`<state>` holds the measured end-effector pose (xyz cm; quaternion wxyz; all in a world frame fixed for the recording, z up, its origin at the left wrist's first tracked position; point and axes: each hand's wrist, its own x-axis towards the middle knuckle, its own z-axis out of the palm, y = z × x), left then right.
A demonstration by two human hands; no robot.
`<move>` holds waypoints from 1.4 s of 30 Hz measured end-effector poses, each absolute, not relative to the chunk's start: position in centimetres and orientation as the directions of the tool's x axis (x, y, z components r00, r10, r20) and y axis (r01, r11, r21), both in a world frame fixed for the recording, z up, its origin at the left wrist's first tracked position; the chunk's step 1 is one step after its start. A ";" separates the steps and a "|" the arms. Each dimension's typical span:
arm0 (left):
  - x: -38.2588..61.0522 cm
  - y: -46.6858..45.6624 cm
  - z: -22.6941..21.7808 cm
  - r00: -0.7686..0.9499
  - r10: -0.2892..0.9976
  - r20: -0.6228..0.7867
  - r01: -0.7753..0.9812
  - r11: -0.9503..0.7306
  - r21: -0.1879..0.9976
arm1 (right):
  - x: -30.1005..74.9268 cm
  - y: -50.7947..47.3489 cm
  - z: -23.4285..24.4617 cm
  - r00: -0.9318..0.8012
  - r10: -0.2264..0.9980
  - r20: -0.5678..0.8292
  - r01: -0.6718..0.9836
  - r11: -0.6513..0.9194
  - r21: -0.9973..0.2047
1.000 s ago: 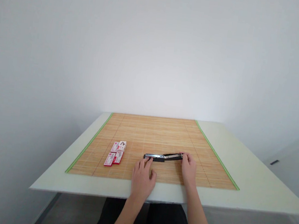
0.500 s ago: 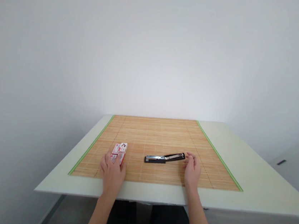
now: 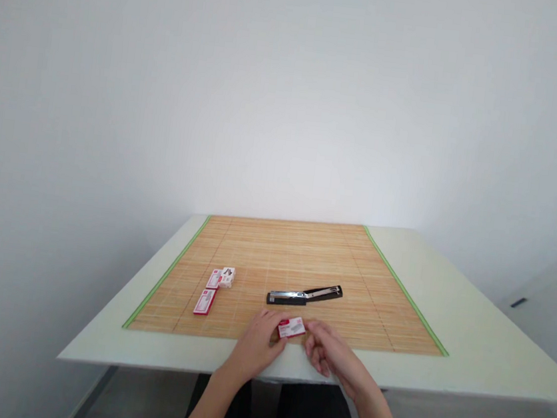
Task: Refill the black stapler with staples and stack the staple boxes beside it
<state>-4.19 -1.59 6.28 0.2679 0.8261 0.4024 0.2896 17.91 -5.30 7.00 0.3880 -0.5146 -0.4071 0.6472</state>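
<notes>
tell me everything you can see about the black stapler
The stapler looks like black plastic with silvery metal: a shiny channel along its left half, a duller metal strip along the right. It is swung wide open, bent slightly at the middle, its right half angled away from the person. It lies on the bamboo mat, beyond the left hand and right hand; neither touches it.
</notes>
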 end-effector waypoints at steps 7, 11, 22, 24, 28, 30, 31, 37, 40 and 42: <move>-2.9 0.1 5.7 0.523 0.822 0.224 0.418 -0.476 0.773 | 19.2 -5.1 7.6 -0.322 0.866 -0.382 -0.250 -0.467 -0.848; -4.1 0.4 5.5 0.513 0.825 0.236 0.444 -0.490 0.750 | 21.9 -4.4 7.0 -0.262 0.861 -0.435 -0.203 -0.490 -0.848; -5.2 0.6 5.6 0.463 0.846 0.266 0.541 -0.507 0.670 | 18.9 -2.7 7.8 -0.148 0.989 0.021 0.734 0.124 -0.668; -5.3 0.6 5.5 0.443 0.853 0.275 0.543 -0.500 0.674 | 18.9 -2.5 8.0 -0.146 0.989 0.010 0.764 0.119 -0.634; -5.2 0.5 5.2 0.419 0.860 0.292 0.555 -0.497 0.667 | 20.0 -2.3 8.2 -0.161 0.987 0.004 0.750 0.125 -0.650; -5.1 0.5 5.0 0.414 0.860 0.299 0.563 -0.500 0.658 | 20.6 -2.1 8.4 -0.177 0.984 0.004 0.740 0.135 -0.659; -5.1 0.5 5.0 0.410 0.860 0.303 0.569 -0.501 0.652 | 20.9 -2.0 8.5 -0.185 0.983 -0.005 0.739 0.136 -0.660; -4.8 0.2 5.1 0.388 0.859 0.333 0.582 -0.509 0.635 | 20.8 -1.6 9.3 -0.186 0.982 0.028 0.753 0.161 -0.638; -4.7 0.1 5.3 0.381 0.860 0.339 0.585 -0.509 0.632 | 19.2 -1.3 9.6 -0.251 0.964 0.082 0.743 0.246 -0.623; -4.7 0.0 5.3 0.383 0.858 0.340 0.583 -0.511 0.631 | 18.0 -1.0 9.8 -0.299 0.951 0.078 0.771 0.289 -0.567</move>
